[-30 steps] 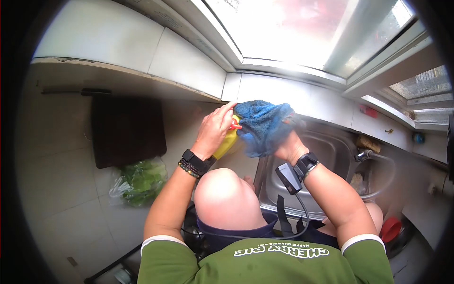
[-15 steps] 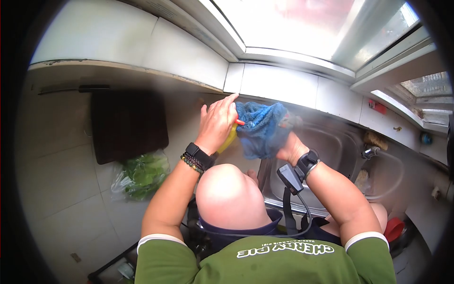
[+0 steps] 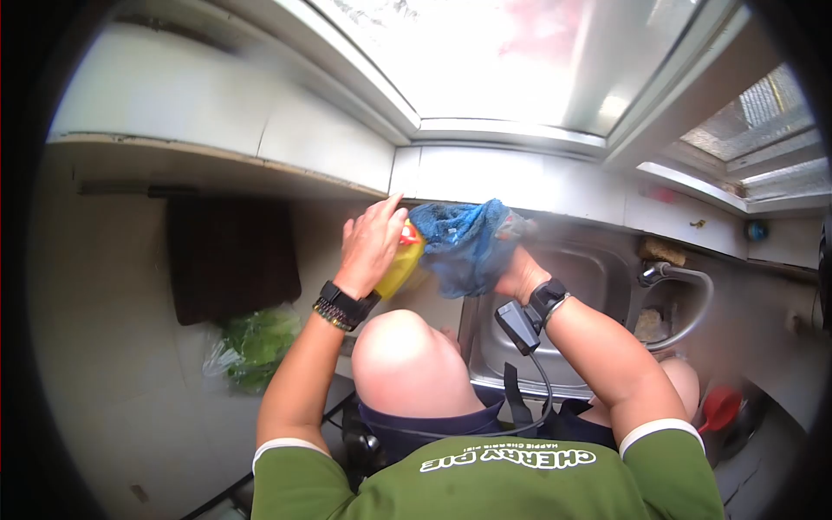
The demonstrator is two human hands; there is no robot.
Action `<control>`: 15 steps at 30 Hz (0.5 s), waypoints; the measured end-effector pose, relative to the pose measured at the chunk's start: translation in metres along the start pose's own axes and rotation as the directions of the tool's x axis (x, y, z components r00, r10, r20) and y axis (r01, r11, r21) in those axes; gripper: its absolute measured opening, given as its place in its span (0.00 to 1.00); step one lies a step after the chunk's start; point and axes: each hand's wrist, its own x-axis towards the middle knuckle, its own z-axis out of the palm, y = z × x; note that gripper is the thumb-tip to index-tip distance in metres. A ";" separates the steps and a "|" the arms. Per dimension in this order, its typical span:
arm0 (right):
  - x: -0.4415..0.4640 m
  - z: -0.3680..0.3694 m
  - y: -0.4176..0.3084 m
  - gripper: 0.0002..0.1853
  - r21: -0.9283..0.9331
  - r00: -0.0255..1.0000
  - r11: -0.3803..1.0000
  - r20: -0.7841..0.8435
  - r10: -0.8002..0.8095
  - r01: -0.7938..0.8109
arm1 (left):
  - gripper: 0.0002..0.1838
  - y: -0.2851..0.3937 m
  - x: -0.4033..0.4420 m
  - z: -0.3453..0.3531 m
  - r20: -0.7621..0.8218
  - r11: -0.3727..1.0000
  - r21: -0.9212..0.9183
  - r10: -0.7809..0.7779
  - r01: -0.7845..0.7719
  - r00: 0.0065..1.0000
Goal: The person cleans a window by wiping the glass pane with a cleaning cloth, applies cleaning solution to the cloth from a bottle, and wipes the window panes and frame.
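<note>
Two hands are showing in the head view: the left hand [image 3: 368, 250] is grasping a yellow bottle [image 3: 402, 265]; the right hand [image 3: 523, 276], fingertips hiding, is clutching a blue cloth [image 3: 461, 241] beside it, near the sink [image 3: 582, 286].

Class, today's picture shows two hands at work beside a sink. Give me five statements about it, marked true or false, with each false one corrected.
1. The left hand holds a yellow bottle. True.
2. The right hand holds a red sponge. False: it holds a blue cloth.
3. Leafy greens lie in a clear bag, left of the sink. True.
4. The dark board lies inside the sink. False: it lies off to the left, near the greens.
5. The person's shirt is green with white lettering. True.
</note>
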 end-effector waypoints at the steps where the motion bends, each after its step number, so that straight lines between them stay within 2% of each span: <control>1: -0.004 0.003 -0.007 0.24 0.001 1.000 1.000 0.014 -0.010 0.010 | 0.24 0.003 0.001 -0.004 -0.022 1.000 0.023 0.018 -0.017 1.000; 3: -0.010 0.009 -0.021 0.24 0.004 0.998 0.999 0.052 -0.036 0.036 | 0.23 0.016 0.005 -0.023 -0.093 0.990 -0.025 0.135 -0.138 0.986; 5: -0.013 0.016 -0.037 0.24 0.010 0.992 0.998 0.108 -0.067 0.066 | 0.23 0.038 0.013 -0.041 -0.126 0.970 -0.172 0.150 -0.170 0.981; 6: -0.015 0.016 -0.044 0.25 -0.055 0.976 0.995 0.209 -0.067 0.081 | 0.23 0.049 0.019 -0.049 -0.160 0.945 -0.248 0.177 -0.214 0.971; 8: -0.017 0.019 -0.057 0.26 -0.351 0.917 0.892 0.373 -0.144 0.283 | 0.30 0.070 0.031 -0.058 -0.081 0.852 -0.511 0.089 -0.118 0.993; 10: -0.027 0.041 -0.076 0.28 -0.345 0.879 0.887 0.459 -0.126 0.307 | 0.40 0.081 0.048 -0.053 0.018 0.664 -0.747 0.059 -0.026 0.998; 11: -0.035 0.053 -0.086 0.27 -0.665 0.828 0.512 0.526 -0.195 0.544 | 0.41 0.084 0.052 -0.049 0.048 0.642 -0.767 0.072 -0.009 0.996; 12: -0.044 0.066 -0.096 0.27 -0.790 0.769 -0.011 0.600 -0.220 0.614 | 0.42 0.075 0.063 -0.038 0.190 0.532 -0.842 0.129 0.094 0.973; 13: -0.055 0.074 -0.106 0.27 -0.754 0.735 -0.355 0.641 -0.219 0.552 | 0.44 0.076 0.072 -0.033 0.314 0.422 -0.883 0.209 0.205 0.926; 14: -0.065 0.081 -0.116 0.26 -0.633 0.700 -0.654 0.681 -0.216 0.414 | 0.44 0.075 0.075 -0.030 0.403 0.376 -0.879 0.262 0.292 0.877; 15: -0.073 0.080 -0.125 0.26 -0.711 0.690 -0.481 0.675 -0.261 0.513 | 0.44 0.079 0.073 -0.030 0.486 0.336 -0.861 0.318 0.382 0.814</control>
